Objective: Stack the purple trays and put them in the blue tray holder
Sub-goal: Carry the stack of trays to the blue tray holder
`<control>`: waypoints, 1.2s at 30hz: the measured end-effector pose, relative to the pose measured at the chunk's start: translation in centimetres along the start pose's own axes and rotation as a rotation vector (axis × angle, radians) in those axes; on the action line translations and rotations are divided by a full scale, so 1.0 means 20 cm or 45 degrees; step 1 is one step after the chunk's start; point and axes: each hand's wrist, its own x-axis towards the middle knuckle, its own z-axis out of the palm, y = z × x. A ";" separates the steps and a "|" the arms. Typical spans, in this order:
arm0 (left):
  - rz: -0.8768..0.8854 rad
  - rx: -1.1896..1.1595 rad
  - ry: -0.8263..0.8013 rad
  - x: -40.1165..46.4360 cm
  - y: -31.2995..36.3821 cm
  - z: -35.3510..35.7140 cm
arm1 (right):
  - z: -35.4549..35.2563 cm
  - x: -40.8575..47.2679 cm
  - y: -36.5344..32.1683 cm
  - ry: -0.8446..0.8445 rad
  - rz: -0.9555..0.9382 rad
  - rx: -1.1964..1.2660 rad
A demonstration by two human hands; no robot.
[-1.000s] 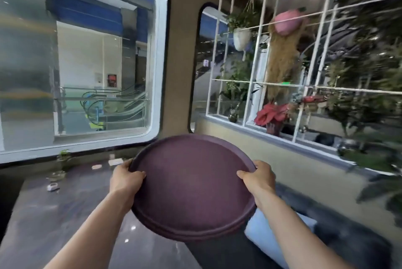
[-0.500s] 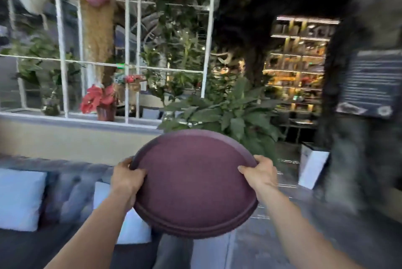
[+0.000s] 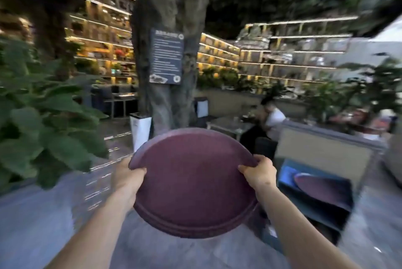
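Now your view has swung well round to the right: a second ago you faced the window and the white trellis, half a second ago the leafy plant and the sofa, and at this moment the tree trunk [image 3: 171, 55] with its dark sign [image 3: 167, 56] stands ahead, and the blue tray holder [image 3: 315, 199] has come into sight low on your right. That means, I judge, the carrying leg is nearly over and the placing is next. Your grip has not altered through the turn: your left hand [image 3: 128, 178] and right hand [image 3: 260, 172] are each clamped on opposite edges of the purple trays [image 3: 191, 184], thumbs over the rim, fingers curled beneath. The stack is round, dull plum, held in the air before your chest and tipped toward you; two or three rims show at its near edge. Another purple tray [image 3: 319, 186] already lies in the holder, which sits just beside the stack's right edge, lower down.
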 end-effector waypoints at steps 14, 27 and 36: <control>-0.044 0.063 -0.924 -0.76 -0.13 0.93 | -1.15 -0.59 0.46 0.809 0.446 -0.180; -0.044 0.140 -0.978 -1.18 -0.20 1.14 | -1.48 -0.72 0.79 0.865 0.577 -0.141; -0.033 0.182 -0.904 -1.27 -0.21 1.37 | -1.63 -0.48 0.96 0.774 0.566 -0.081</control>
